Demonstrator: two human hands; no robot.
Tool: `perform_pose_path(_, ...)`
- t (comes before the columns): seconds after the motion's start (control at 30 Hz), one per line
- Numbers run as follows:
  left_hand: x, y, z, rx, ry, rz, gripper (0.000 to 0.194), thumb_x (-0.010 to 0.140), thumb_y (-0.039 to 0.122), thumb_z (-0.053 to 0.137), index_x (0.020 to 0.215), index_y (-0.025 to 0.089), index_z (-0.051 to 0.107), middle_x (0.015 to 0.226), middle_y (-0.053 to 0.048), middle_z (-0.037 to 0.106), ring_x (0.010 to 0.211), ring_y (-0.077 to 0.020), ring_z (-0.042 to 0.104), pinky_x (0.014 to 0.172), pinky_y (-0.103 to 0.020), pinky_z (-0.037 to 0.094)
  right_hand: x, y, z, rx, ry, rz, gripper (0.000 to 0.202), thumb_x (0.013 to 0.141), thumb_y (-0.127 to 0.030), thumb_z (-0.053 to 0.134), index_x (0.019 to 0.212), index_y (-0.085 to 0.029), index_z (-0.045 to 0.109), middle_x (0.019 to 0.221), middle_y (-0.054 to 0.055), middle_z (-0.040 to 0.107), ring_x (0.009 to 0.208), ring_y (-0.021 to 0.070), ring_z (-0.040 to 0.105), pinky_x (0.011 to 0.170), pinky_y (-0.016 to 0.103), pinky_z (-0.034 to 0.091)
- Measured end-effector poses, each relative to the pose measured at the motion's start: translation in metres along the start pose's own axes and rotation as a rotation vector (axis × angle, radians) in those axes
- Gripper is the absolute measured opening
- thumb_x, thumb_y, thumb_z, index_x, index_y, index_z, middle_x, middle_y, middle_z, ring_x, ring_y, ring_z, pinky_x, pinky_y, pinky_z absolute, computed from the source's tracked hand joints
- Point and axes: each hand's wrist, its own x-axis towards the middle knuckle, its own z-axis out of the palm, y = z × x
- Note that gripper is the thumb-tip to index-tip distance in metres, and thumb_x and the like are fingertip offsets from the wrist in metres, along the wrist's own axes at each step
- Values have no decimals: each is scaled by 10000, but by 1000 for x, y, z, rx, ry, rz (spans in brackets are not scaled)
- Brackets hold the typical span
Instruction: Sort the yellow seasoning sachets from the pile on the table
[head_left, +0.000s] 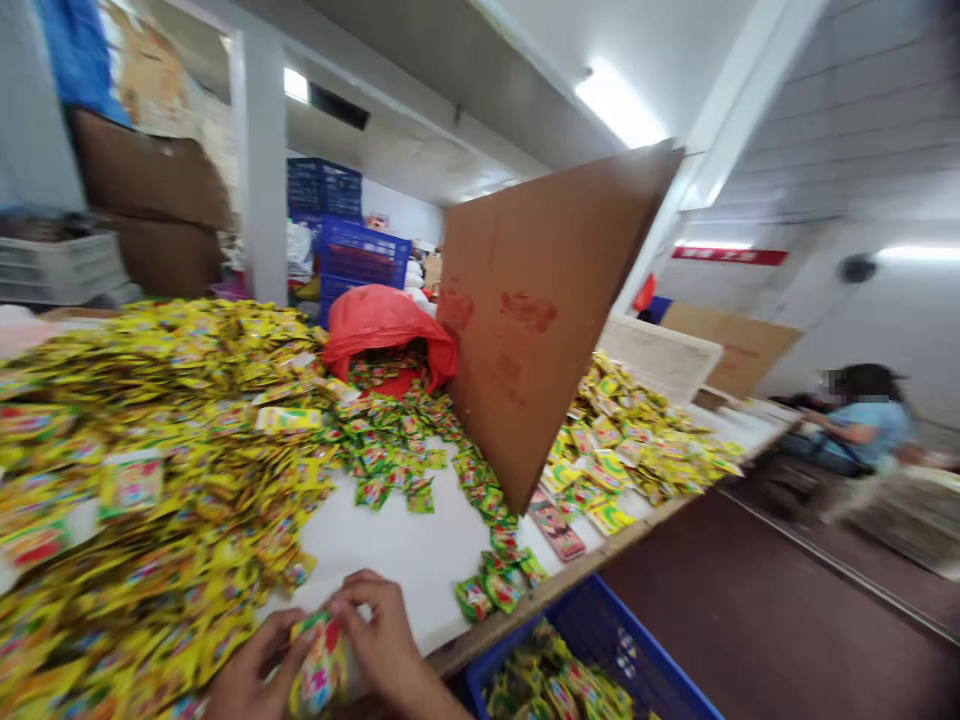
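Note:
Low in the head view, my left hand [259,665] and my right hand [379,635] hold one colourful packet [321,665] between them, over the table's near edge. Fingers of both hands are pinched on its sides. A large heap of yellow packets [187,480] lies to the left of the hands. Small green packets [397,450] spill from a red bag [382,325] onto the white tabletop [397,550]. A few more green packets [499,585] lie near the edge, right of my right hand.
An upright cardboard sheet [525,300] divides the table. Beyond it are more yellow packets [637,430] and a pink pack [556,525]. A blue crate [637,640] holding packets stands below the edge. A seated person [874,425] is at the far right.

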Motion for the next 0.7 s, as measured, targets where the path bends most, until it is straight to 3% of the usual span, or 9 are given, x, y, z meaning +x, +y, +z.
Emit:
perform_pose_path(0.07, -3, -2, -1, -9, 40, 49, 354, 587, 499, 661, 765, 196, 620, 884, -51, 690, 887, -263, 637, 760, -327, 542, 0, 0, -1, 42, -18, -2, 128, 769, -263, 578, 787, -188, 679, 735, 17, 630, 738, 152, 577, 679, 237, 450)
perform_pose_path(0.13, -9, 2, 1, -53, 100, 87, 355, 684, 437, 607, 942, 196, 578, 1000, -68, 651, 971, -240, 603, 840, -354, 502, -1, 3, -3, 83, -14, 16, 195, 766, -244, 585, 950, -194, 625, 774, 9, 623, 720, 144, 570, 673, 237, 451)
perform_pose_path(0.2, -14, 10, 3, -65, 38, 122, 300, 757, 361, 549, 1009, 199, 550, 1037, -73, 632, 980, -210, 595, 876, -354, 474, -2, 3, -6, 95, -68, 23, 213, 772, -240, 584, 980, -198, 605, 795, 11, 625, 735, 147, 574, 691, 245, 452)
perform_pose_path(0.27, -19, 21, 3, -29, -28, 143, 204, 783, 310, 525, 937, 191, 587, 1006, -73, 638, 964, -199, 592, 888, -346, 455, -4, 0, -10, 88, -170, 8, 138, 786, -250, 575, 896, -196, 640, 826, 26, 638, 786, 160, 582, 735, 257, 449)
perform_pose_path(0.43, -26, 35, 3, -15, 4, 145, 136, 778, 256, 527, 825, 178, 629, 895, -58, 659, 879, -186, 604, 822, -304, 465, -10, -15, -21, 56, -250, 18, 155, 806, -295, 554, 862, -193, 657, 890, 47, 656, 857, 184, 588, 782, 276, 447)
perform_pose_path(0.7, -16, 44, 8, 50, 45, 68, 168, 759, 252, 541, 804, 151, 668, 690, -26, 653, 623, -149, 572, 603, -240, 442, 4, -19, -22, -111, -299, 39, 201, 804, -328, 543, 752, -159, 639, 660, 19, 636, 632, 147, 561, 610, 229, 431)
